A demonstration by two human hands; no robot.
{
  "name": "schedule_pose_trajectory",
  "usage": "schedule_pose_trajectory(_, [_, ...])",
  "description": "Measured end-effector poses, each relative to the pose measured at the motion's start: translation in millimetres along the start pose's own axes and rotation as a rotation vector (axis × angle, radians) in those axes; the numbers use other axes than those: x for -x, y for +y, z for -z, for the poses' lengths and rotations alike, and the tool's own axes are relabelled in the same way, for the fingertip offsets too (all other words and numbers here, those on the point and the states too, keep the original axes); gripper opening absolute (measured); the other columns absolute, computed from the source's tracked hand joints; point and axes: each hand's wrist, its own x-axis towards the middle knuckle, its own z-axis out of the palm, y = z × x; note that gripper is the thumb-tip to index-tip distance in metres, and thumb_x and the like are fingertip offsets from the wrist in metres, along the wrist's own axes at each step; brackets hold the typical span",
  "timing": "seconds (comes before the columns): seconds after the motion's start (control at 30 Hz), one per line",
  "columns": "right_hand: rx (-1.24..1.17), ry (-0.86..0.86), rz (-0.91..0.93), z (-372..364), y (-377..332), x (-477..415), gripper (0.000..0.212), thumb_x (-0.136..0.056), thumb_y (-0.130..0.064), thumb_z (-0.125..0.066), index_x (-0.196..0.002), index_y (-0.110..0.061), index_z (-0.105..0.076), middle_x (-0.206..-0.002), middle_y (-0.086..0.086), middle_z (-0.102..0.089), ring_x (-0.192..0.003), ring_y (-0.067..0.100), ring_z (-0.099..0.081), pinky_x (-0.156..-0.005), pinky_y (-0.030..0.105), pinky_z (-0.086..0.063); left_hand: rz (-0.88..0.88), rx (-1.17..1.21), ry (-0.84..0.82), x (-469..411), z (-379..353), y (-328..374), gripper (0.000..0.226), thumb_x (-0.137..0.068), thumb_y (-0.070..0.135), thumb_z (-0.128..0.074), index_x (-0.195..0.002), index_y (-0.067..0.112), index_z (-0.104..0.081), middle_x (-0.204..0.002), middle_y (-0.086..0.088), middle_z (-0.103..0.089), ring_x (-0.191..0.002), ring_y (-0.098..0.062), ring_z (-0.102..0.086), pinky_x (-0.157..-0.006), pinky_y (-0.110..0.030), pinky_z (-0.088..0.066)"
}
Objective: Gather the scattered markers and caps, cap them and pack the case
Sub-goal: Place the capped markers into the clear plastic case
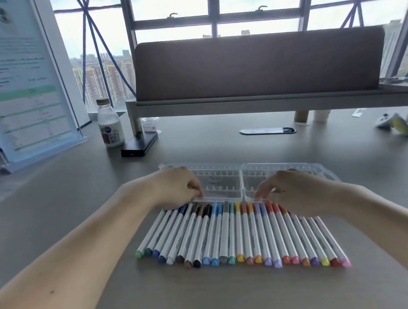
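Markers (pixel 236 232) lay capped in one row on the counter (pixel 71 202), far ends at the near rim of the clear case (pixel 217 179). Left hand (pixel 178 187) and right hand (pixel 294 193) each kept a pinching grip on that rim. Gathering and capping looked done; packing was underway. Next probably needs seating the row, then closing; couldn't tell if seated.

Grey table (pixel 71 202) | near edge: markers (pixel 236 232) in one side-by-side row | just behind them: open clear case (pixel 222 178) | far left: sign stand (pixel 11 78), bottle (pixel 110 126), black box (pixel 140 144), small jar (pixel 150 124) | centre back: cable port (pixel 267 131) | far right: controller (pixel 394 121)
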Motion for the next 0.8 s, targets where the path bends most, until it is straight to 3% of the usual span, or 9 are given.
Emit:
schedule_pose_trajectory(0.23, [0.017,0.016,0.020,-2,0,2,0.042,-0.105,-0.014,-0.040,-0.133,-0.031,-0.066,-0.145,-0.012,-0.058,-0.134,0.007,-0.052,-0.113,0.025,-0.035,-0.034,0.035,0.015,8,-4,-4,0.029,-0.107,0.029,-0.049,-0.120,0.032,-0.075,-0.125,0.013,-0.071,-0.111,-0.009,-0.065,-0.106,-0.033,-0.048])
schedule_pose_trajectory(0.43, [0.046,0.016,0.032,-5,0,4,0.039,-0.106,-0.017,-0.043,-0.133,-0.032,-0.065,-0.141,-0.014,-0.060,-0.126,0.005,-0.055,-0.111,0.025,-0.039,-0.057,0.061,0.032,10,-6,-9,0.029,-0.107,0.029,-0.050,-0.120,0.031,-0.075,-0.128,0.014,-0.070,-0.117,-0.007,-0.062,-0.103,-0.024,-0.042])
schedule_pose_trajectory(0.57, [0.066,0.138,0.056,-2,-7,4,0.030,-0.104,-0.021,-0.047,-0.125,-0.033,-0.065,-0.120,-0.015,-0.064,-0.109,0.004,-0.060,-0.097,0.023,-0.047,-0.071,0.137,0.077,11,-4,-22,0.028,-0.108,0.027,-0.050,-0.119,0.031,-0.075,-0.120,0.013,-0.072,-0.108,-0.007,-0.066,-0.103,-0.032,-0.050])
schedule_pose_trajectory(0.67, [-0.017,0.248,0.118,1,-27,0,0.010,-0.102,-0.028,-0.057,-0.101,-0.035,-0.064,-0.098,-0.016,-0.066,-0.087,0.001,-0.061,-0.076,0.019,-0.049,-0.046,0.232,0.224,10,-2,-46,0.025,-0.107,0.027,-0.053,-0.114,0.031,-0.076,-0.113,0.014,-0.074,-0.104,-0.007,-0.069,-0.100,-0.038,-0.053])
schedule_pose_trajectory(0.73, [-0.068,0.195,0.137,1,-45,-6,0.011,-0.100,-0.034,-0.060,-0.090,-0.032,-0.063,-0.083,-0.013,-0.065,-0.072,0.002,-0.059,-0.061,0.018,-0.043,-0.027,0.250,0.347,6,-2,-63,0.023,-0.105,0.026,-0.055,-0.109,0.032,-0.077,-0.110,0.011,-0.075,-0.100,-0.009,-0.069,-0.097,-0.037,-0.054])
schedule_pose_trajectory(0.8, [-0.078,0.110,0.144,-3,-62,-13,0.019,-0.098,-0.042,-0.062,-0.088,-0.027,-0.067,-0.073,-0.011,-0.061,-0.062,0.001,-0.053,-0.057,0.018,-0.038,-0.027,0.285,0.428,2,-6,-76,0.022,-0.104,0.023,-0.057,-0.107,0.028,-0.078,-0.108,0.010,-0.075,-0.097,-0.006,-0.067,-0.095,-0.034,-0.053])
